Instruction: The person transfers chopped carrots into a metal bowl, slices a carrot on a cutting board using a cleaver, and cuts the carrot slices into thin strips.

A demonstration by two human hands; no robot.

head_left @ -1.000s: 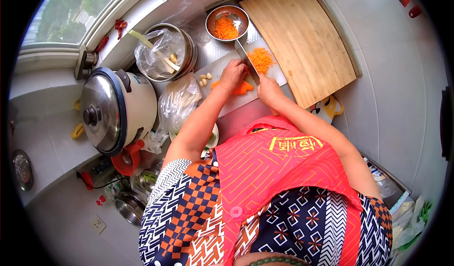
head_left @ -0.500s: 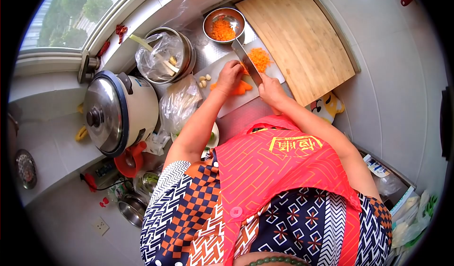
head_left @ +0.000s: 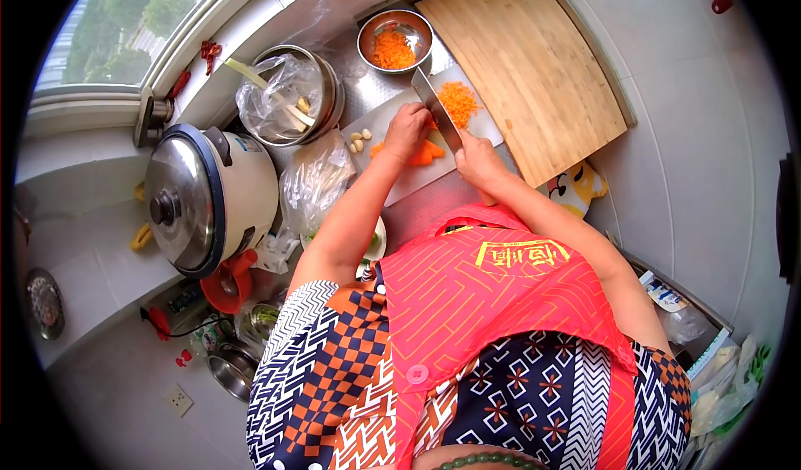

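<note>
My right hand (head_left: 480, 159) grips the handle of a cleaver (head_left: 437, 111), its broad blade standing across a white cutting board (head_left: 399, 188). Curled fingers of my left hand (head_left: 408, 130) press on a piece of carrot beside the blade; most of that piece is hidden under them. Carrot slices (head_left: 425, 154) lie on the board below my left hand. On the blade's far side is a pile of chopped carrot (head_left: 458, 104). Several garlic cloves (head_left: 358, 142) sit to the left. Behind the board, a metal bowl (head_left: 368, 55) holds more chopped carrot.
A large wooden board (head_left: 526, 69) lies to the right. At left are a rice cooker (head_left: 200, 199), a pot (head_left: 332, 107) with a plastic bag on it, and another clear bag (head_left: 315, 182). A plate (head_left: 380, 240) is partly hidden by my left arm.
The cleaver's blade has tilted slightly, while both hands stay almost in place. Elsewhere only a small shift of the view shows.
</note>
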